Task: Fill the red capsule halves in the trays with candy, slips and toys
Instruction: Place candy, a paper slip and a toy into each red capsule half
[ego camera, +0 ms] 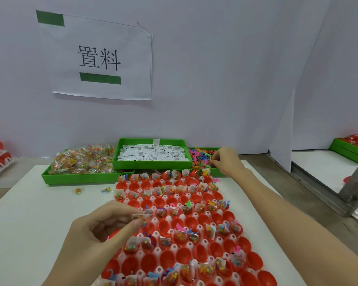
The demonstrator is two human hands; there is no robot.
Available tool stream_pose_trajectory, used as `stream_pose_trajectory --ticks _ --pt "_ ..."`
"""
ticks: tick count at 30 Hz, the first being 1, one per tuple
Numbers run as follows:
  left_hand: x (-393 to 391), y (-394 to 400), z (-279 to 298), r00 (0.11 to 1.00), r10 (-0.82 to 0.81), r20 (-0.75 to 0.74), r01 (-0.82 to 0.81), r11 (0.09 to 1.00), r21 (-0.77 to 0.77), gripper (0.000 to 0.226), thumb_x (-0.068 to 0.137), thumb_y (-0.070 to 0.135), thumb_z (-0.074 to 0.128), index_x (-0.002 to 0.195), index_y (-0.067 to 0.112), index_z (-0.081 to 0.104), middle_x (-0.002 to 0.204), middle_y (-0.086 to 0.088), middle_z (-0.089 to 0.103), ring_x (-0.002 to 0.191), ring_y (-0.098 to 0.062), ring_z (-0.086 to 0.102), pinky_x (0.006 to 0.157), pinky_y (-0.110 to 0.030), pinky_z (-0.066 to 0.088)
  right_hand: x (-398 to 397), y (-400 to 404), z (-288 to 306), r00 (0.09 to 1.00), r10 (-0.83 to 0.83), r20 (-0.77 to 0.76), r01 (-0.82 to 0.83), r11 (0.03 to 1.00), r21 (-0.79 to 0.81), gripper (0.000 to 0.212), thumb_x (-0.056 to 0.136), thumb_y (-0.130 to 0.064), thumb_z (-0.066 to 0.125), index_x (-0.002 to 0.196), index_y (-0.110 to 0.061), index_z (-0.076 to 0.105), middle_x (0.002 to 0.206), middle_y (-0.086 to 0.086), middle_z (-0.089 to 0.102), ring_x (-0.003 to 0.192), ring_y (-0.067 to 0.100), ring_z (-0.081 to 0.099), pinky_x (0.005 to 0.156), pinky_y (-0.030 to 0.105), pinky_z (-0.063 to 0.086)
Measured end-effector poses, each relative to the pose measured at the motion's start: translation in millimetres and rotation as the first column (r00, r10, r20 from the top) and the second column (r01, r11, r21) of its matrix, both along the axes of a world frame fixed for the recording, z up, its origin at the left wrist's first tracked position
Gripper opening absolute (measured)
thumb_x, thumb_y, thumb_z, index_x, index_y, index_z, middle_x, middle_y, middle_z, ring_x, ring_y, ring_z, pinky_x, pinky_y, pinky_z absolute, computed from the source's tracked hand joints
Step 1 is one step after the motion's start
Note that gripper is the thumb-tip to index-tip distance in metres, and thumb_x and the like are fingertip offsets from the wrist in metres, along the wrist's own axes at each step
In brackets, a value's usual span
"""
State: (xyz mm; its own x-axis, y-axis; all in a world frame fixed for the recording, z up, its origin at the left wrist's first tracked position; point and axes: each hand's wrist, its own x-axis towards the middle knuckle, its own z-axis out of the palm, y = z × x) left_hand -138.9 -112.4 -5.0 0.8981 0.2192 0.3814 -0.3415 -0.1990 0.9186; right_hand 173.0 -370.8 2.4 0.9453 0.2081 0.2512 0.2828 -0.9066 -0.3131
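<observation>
1. Holding a candy packet (140, 217) pinched in my left hand (103, 226) over the red capsule halves (175, 215) in the tray, many already filled.
2. My right hand (225, 159) reaches the toy bin (201, 157), fingers curled on toys, I judge.
3. Next: drop both into an empty half, then fetch a slip from the slip bin (151, 154).

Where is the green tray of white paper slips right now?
In the head view the slip tray sits centre-back by the wall, between the candy tray and toy tray.

The right hand (225, 159) hides part of the toy bin (203, 159).
</observation>
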Motion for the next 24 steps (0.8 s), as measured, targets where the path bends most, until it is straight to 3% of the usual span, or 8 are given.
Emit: stream_pose_trajectory --ticks 3,5,8,10,18,24 --pt "-1.0 0.6 1.9 1.0 -0.004 -0.021 0.003 1.0 -0.019 0.022 0.072 0.007 0.079 0.09 0.019 0.083 0.087 -0.011 0.079 0.081 -0.022 0.077 0.076 -0.021 0.06 -8.4 -1.2 4.9 0.993 -0.031 0.112 0.014 0.988 0.151 0.016 0.097 -0.017 0.068 0.099 -0.005 0.079 0.096 0.009 0.077 0.084 0.019 0.068 0.083 0.033 0.055" --pt "-2.3 0.4 4.3 0.999 0.002 -0.033 -0.002 1.0 -0.011 0.022 0.072 0.008 0.08 0.091 0.02 0.083 0.088 -0.01 0.08 0.083 -0.022 0.077 0.077 -0.02 0.06 -23.5 -1.5 12.9 0.988 -0.044 0.146 -0.009 0.94 0.341 0.015 0.096 -0.018 0.069 0.097 -0.008 0.08 0.091 0.006 0.077 0.08 0.015 0.067 0.081 0.033 0.055" --pt "-4.6 -0.8 8.5 0.998 0.014 -0.057 -0.017 0.999 -0.044 0.022 0.07 0.011 0.083 0.09 0.021 0.084 0.086 -0.009 0.08 0.082 -0.022 0.078 0.074 -0.019 0.06 -67.1 1.4 25.9 0.997 0.062 0.034 -0.069 0.747 0.661 0.006 0.093 -0.019 0.074 0.092 -0.016 0.079 0.081 0.0 0.077 0.075 0.017 0.072 0.071 0.029 0.057" --pt "-6.3 -3.0 10.4 0.997 0.008 -0.075 -0.012 0.998 -0.055 0.021 0.069 0.013 0.084 0.088 0.021 0.083 0.084 -0.009 0.08 0.079 -0.021 0.078 0.068 -0.018 0.059 -105.0 4.3 30.2 0.978 0.209 -0.014 -0.124 0.632 0.765 0.004 0.091 -0.017 0.075 0.093 -0.019 0.078 0.081 0.001 0.078 0.077 0.018 0.074 0.069 0.023 0.058" --pt "-11.1 -12.9 8.8 0.987 -0.063 -0.145 0.055 0.996 -0.064 0.017 0.067 0.015 0.087 0.084 0.018 0.084 0.083 -0.011 0.08 0.079 -0.026 0.079 0.072 -0.026 0.063 -218.3 16.6 23.3 0.858 0.51 -0.056 -0.26 0.527 0.809 0.006 0.09 -0.017 0.077 0.092 -0.021 0.08 0.084 0.005 0.078 0.076 0.018 0.075 0.068 0.022 0.058" --pt "-13.9 -19.9 7.5 0.985 -0.097 -0.146 0.087 0.993 -0.075 0.021 0.064 0.021 0.087 0.085 0.022 0.086 0.082 -0.009 0.08 0.077 -0.028 0.079 0.074 -0.026 0.063 -240.3 24.9 21.0 0.782 0.621 -0.051 -0.404 0.568 0.717 0.006 0.09 -0.024 0.078 0.096 -0.027 0.079 0.087 -0.001 0.078 0.08 0.018 0.075 0.076 0.027 0.061"
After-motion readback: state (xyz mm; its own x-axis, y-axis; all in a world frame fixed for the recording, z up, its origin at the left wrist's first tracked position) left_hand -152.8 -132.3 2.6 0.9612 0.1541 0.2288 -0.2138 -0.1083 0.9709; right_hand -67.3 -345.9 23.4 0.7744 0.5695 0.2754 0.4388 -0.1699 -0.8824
